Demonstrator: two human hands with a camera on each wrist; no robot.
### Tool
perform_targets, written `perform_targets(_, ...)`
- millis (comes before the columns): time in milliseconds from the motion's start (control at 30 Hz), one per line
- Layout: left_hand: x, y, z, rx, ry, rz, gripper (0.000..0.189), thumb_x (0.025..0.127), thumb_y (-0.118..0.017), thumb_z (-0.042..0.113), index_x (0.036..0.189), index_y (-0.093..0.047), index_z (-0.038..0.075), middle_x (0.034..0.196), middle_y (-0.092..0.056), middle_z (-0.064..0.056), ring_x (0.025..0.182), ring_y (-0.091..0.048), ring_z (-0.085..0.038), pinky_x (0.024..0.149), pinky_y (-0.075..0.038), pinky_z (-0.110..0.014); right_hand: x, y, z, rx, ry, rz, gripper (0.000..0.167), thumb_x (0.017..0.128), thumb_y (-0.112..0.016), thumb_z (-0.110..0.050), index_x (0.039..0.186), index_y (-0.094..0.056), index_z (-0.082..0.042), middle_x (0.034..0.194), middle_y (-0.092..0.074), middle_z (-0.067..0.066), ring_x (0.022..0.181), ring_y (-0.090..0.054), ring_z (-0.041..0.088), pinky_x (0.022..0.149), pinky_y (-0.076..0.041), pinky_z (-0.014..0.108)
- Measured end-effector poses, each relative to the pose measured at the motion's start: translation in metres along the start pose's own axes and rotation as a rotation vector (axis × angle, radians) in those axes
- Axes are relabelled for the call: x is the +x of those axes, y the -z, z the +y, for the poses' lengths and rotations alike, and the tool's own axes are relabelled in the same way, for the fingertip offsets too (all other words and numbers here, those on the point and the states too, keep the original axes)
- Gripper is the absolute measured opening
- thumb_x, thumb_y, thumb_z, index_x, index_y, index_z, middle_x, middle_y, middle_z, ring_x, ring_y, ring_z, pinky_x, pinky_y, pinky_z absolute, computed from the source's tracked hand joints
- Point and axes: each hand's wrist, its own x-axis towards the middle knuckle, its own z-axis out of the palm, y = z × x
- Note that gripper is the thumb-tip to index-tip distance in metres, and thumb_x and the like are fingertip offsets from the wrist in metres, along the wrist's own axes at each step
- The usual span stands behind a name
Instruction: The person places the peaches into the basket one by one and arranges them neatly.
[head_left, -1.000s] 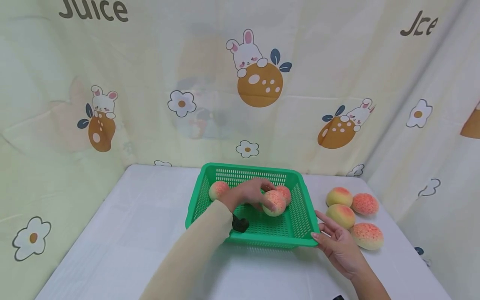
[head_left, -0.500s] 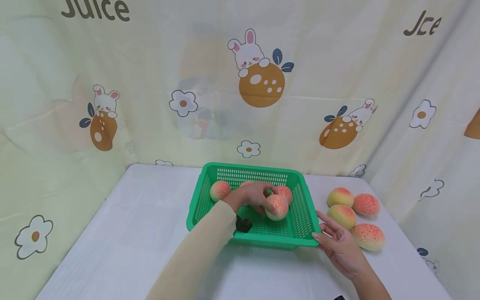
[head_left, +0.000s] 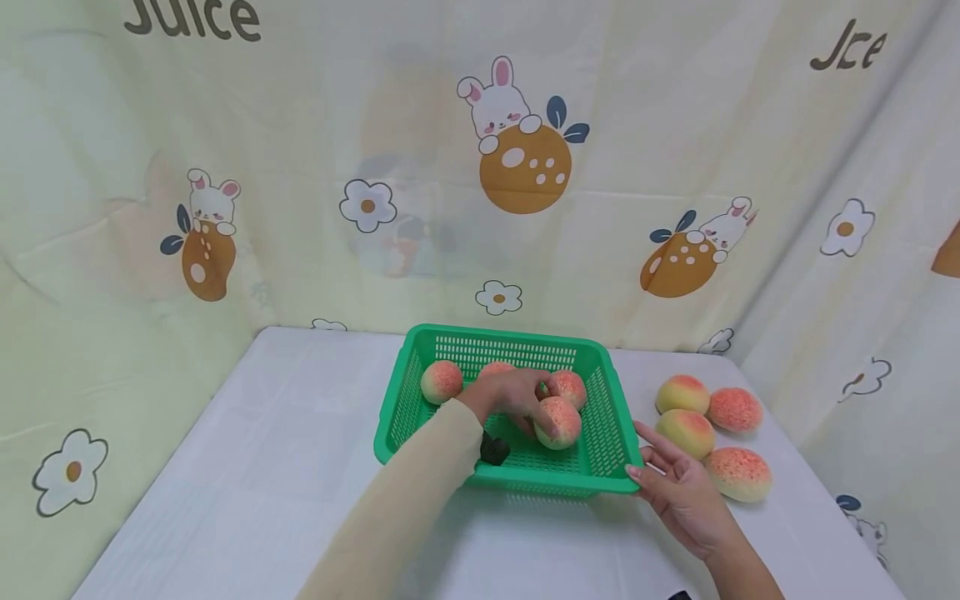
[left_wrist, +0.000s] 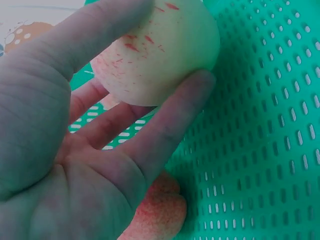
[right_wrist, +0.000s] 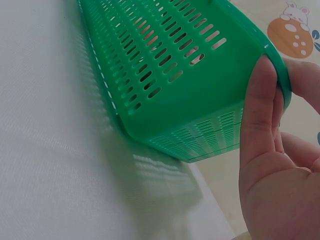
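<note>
A green perforated plastic basket (head_left: 540,478) stands on the table. My left hand (head_left: 510,393) reaches inside it and grips a pink-and-cream peach (head_left: 562,425), low in the right half. Thumb and fingers curve round that peach (left_wrist: 170,60) in the left wrist view. Three other peaches are in the basket: one at the left (head_left: 441,382), one partly hidden behind my left hand (head_left: 495,367), one behind the held peach (head_left: 570,388). My right hand (head_left: 682,496) pinches the rim at the near right corner, and the right wrist view shows the basket corner (right_wrist: 215,80) between thumb and fingers.
Right of the basket lie several more fruits: two yellowish peaches, a far one (head_left: 682,393) and a nearer one (head_left: 685,433), and two speckled pink ones, including the nearest (head_left: 738,473). A printed curtain (head_left: 300,250) hangs behind the white table (head_left: 247,467).
My left hand has moved slightly right and down with the peach, deeper into the basket. The peach behind my hand shows more now. My right hand has kept its hold on the rim.
</note>
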Motion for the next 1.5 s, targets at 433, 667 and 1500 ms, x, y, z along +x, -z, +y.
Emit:
perform_targets(433, 0.007, -0.009, 0.001, 0.019, 0.036, -0.003, 0.051, 0.084, -0.083, 0.005, 0.125, -0.052, 0.004, 0.118, -0.057, -0.01, 0.099, -0.064, -0.022, 0.092, -0.061, -0.041, 0.0, 0.001, 0.0, 0.025, 0.021, -0.025, 0.07, 0.101, -0.054, 0.006, 0.163, -0.025, -0.011, 0.108, -0.064, -0.003, 0.096, -0.071, 0.008, 0.086, -0.062, 0.026)
perform_targets(667, 0.01, -0.009, 0.0, 0.128, 0.062, 0.026, 0.042, 0.085, -0.085, 0.014, 0.118, -0.06, 0.005, 0.109, -0.062, -0.005, 0.093, -0.067, -0.017, 0.09, -0.058, -0.034, 0.001, 0.002, 0.002, 0.027, 0.026, -0.027, 0.067, 0.101, -0.054, 0.006, 0.161, -0.031, -0.014, 0.108, -0.064, -0.002, 0.095, -0.071, 0.009, 0.085, -0.062, 0.026)
perform_targets(1500, -0.003, 0.005, 0.001, 0.127, 0.01, 0.005, 0.051, 0.09, -0.079, 0.016, 0.134, -0.058, 0.002, 0.102, -0.071, -0.003, 0.1, -0.075, -0.023, 0.1, -0.056, -0.039, 0.0, 0.0, 0.002, 0.019, 0.003, 0.009, 0.072, 0.101, -0.056, 0.004, 0.163, -0.024, -0.011, 0.107, -0.064, -0.004, 0.095, -0.071, 0.007, 0.086, -0.062, 0.027)
